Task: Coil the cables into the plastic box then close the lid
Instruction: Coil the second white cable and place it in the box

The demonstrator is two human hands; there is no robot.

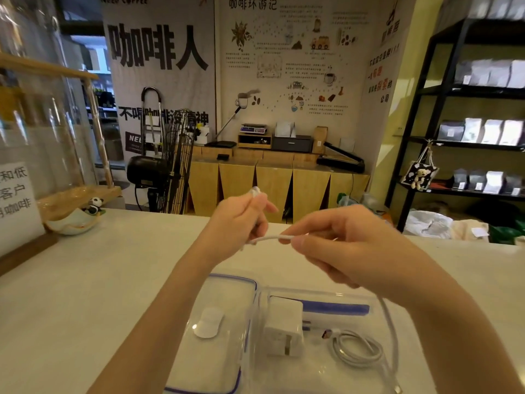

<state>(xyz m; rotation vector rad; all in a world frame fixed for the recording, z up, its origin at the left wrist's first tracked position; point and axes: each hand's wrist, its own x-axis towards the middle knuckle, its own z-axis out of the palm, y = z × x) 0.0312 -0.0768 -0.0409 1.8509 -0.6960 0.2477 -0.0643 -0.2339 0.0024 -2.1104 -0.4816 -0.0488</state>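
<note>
Both of my hands are raised above the counter, holding one white cable [271,238] stretched between them. My left hand [241,220] is closed on the plug end, whose tip sticks up past my fingers. My right hand [338,245] pinches the cord, and the rest of it hangs down past my right wrist toward the box. Below, the clear plastic box [377,297] stands open and holds a white charger [284,327] and a coiled white cable [356,349]. Its clear lid [224,282], with a blue seal, lies flat to the left of the box.
The box and lid rest on a pale counter [113,280]. A ceramic dish with a small panda figure [95,206] and a printed sign [17,200] stand at the left. Beyond the counter are a fan, wooden cabinets and black shelves with bags.
</note>
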